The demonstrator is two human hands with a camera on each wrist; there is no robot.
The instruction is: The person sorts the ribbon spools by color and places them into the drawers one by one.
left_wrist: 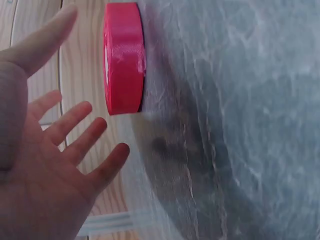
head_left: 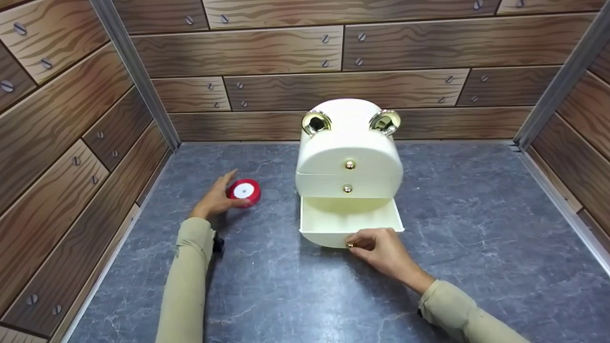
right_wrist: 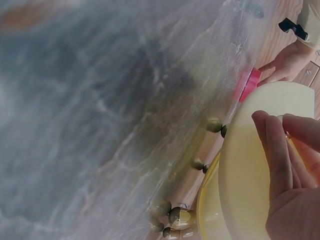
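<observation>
A roll of red ribbon (head_left: 255, 194) with a white centre lies flat on the left part of the table. My left hand (head_left: 215, 200) is beside it, thumb and fingers spread around its near side; in the left wrist view the fingers are apart with the ribbon roll (left_wrist: 125, 60) beyond them. A cream cabinet (head_left: 350, 143) with rounded sides stands in the middle. Its lowest drawer (head_left: 350, 216) is pulled out, and nothing lies inside. My right hand (head_left: 383, 250) pinches the small gold knob (head_left: 350, 245) on that drawer's front.
Two gold ear-like rings (head_left: 316, 123) stick out at the cabinet's top. The two upper drawers, each with a gold knob (head_left: 350, 165), are closed. Wood-patterned walls (head_left: 286, 52) border the grey marbled table (head_left: 467, 205) at the back and sides.
</observation>
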